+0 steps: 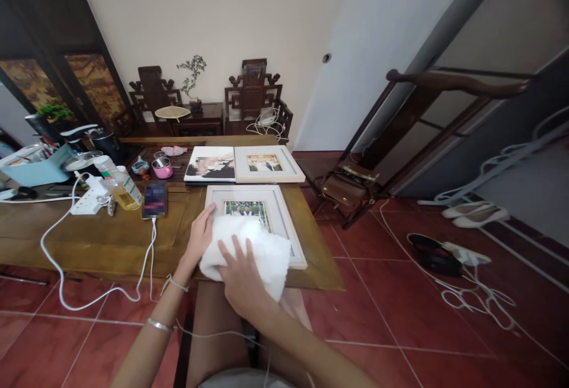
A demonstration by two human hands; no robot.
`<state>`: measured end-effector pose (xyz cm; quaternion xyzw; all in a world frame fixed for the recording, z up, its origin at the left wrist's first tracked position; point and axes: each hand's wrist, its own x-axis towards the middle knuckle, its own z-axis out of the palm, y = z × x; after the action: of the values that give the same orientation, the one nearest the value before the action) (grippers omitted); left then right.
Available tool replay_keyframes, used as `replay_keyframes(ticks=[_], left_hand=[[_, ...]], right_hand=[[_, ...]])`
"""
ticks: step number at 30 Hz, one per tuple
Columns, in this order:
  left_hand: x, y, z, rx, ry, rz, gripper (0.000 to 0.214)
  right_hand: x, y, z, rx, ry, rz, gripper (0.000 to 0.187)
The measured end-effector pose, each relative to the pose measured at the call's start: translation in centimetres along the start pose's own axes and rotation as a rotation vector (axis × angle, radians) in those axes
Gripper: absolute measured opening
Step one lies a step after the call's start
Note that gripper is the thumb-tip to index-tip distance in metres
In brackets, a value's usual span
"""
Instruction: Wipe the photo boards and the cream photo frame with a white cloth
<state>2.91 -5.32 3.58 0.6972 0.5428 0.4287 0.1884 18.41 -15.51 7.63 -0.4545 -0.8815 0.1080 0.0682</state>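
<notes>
A light wooden picture frame lies flat at the near right end of the table, a photo of two people behind its grey mat. My left hand grips its left edge, with the thumb side partly hidden by a cloth. That white, fluffy cloth covers the frame's lower part and hangs past the table edge. On top of the cloth, my right hand presses down with its fingers spread. Just behind lie a second framed photo and a white album-like panel with a partly blurred picture.
To the left on the wooden table are a phone with its cable, a bottle of yellow liquid, a white power strip and a pink cup. A dark wooden chair holding a brown bag stands at right.
</notes>
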Motion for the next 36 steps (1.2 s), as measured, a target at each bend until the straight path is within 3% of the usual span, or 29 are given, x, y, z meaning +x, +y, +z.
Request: replay_keyframes(ticks=[3,7,10,13,17,20,23,27,32,36], left_hand=[[-0.2,-0.3,-0.3,0.035,-0.041,0.038,0.04],[-0.4,-0.8,0.1,0.11,-0.144,0.142,0.042],[-0.4,-1.3,0.5,0.17,-0.185,0.213,0.04],[-0.4,-1.8,0.6,0.206,-0.22,0.261,0.038],[-0.3,-2.1,0.5,0.231,-0.268,0.266,0.052],[-0.3,-1.9,0.6,0.247,-0.281,0.235,0.061],[-0.3,-1.9,0.6,0.232,-0.273,0.232,0.063],[-0.3,-2.3,0.7,0.196,-0.258,0.275,0.065],[-0.3,-2.8,1.0,0.187,-0.23,0.269,0.065],[0.0,-2.8,1.2,0.225,-0.208,0.253,0.065]], right_hand=[[0.8,0.3,0.1,0.001,0.02,-0.01,0.042],[2.6,4.5,-1.3,-0.029,0.013,0.075,0.053],[5.8,8.4,-3.2,-0.117,0.093,0.146,0.062],[9.7,11.0,-4.4,-0.214,0.206,0.111,0.065],[13.5,11.1,-3.5,-0.218,0.11,-0.081,0.062],[14.5,10.1,-2.2,-0.203,0.066,-0.158,0.06],[14.3,10.1,-1.9,-0.198,0.056,-0.158,0.058],[12.3,12.9,-3.3,-0.211,0.033,-0.084,0.055],[7.8,17.3,-5.1,-0.249,0.027,0.075,0.052],[3.0,16.7,-4.8,-0.254,-0.007,0.095,0.061]])
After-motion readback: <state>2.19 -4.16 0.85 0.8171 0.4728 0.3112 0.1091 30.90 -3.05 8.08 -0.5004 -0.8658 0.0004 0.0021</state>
